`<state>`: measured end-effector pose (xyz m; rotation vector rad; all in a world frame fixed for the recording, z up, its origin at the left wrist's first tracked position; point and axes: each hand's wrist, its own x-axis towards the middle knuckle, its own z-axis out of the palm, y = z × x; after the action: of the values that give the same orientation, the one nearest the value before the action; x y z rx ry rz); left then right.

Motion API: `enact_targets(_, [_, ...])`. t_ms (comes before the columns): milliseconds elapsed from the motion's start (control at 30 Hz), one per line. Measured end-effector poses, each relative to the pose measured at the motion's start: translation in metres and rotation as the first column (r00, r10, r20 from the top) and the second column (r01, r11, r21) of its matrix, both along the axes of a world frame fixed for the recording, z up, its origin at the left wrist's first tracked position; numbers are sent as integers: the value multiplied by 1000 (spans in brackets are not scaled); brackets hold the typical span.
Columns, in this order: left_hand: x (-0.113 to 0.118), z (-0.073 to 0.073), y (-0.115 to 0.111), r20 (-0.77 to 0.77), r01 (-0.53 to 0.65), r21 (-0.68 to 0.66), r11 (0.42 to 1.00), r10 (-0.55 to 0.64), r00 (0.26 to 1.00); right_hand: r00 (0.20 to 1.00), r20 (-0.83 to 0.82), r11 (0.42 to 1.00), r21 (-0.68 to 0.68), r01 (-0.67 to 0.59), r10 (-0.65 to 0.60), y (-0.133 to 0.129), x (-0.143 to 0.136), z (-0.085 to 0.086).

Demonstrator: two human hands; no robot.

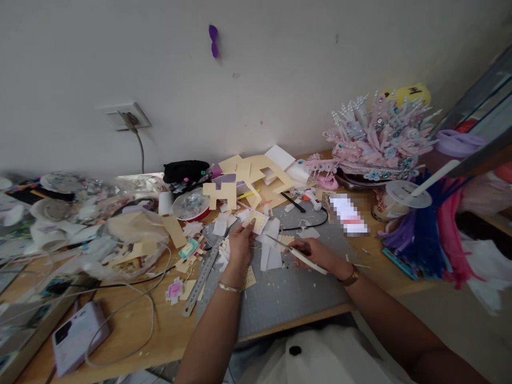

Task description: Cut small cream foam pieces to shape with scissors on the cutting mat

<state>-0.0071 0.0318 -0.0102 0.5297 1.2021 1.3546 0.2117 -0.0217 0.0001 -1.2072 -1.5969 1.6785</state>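
My left hand [240, 242] is closed on a small cream card piece [256, 221] with a pale border, held over the grey cutting mat [272, 304]. In my right hand [314, 253] is a white-handled cutting tool [308, 260], its thin metal blade pointing left toward the card's lower right edge. Whether the blade touches the card is hard to tell. White paper strips [271, 250] lie on the mat beneath the card. A metal ruler [202, 282] rests slantwise left of my left wrist.
Cream card offcuts [230, 193] pile up behind my hands, beside a glue gun [312, 199]. A lidded cup [402, 200] and pipe cleaners [426, 229] stand right. Leftward are a plastic bag [138, 229], loose cables and a lilac device [80, 337].
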Motion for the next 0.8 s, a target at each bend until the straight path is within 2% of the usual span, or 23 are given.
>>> enact_targets(100, [0, 0, 0, 9, -3, -3, 1000, 3, 1000, 995, -89, 993, -112, 32, -42, 1, -1, 2])
enact_targets(200, [0, 1, 0, 9, -2, -7, 1000, 2, 1000, 992, -92, 986, -148, 78, -92, 1, -1, 2])
enact_targets(333, [0, 3, -1, -6, 12, -2, 1000, -12, 1000, 990, -122, 961, -273, 34, -70, 1, 0, 2])
enact_targets(367, [0, 3, -1, -4, 15, 0, 1000, -15, 1000, 990, -121, 961, -274, 33, -69, 1, 0, 3])
enact_targets(533, [0, 2, 0, 9, 3, -15, 1000, -3, 1000, 998, -10, 992, -112, 63, -65, 3, -2, 4])
enact_targets(800, [0, 2, 0, 6, 8, -12, 1000, -8, 1000, 997, 13, 989, -128, 71, -70, 1, -5, 6])
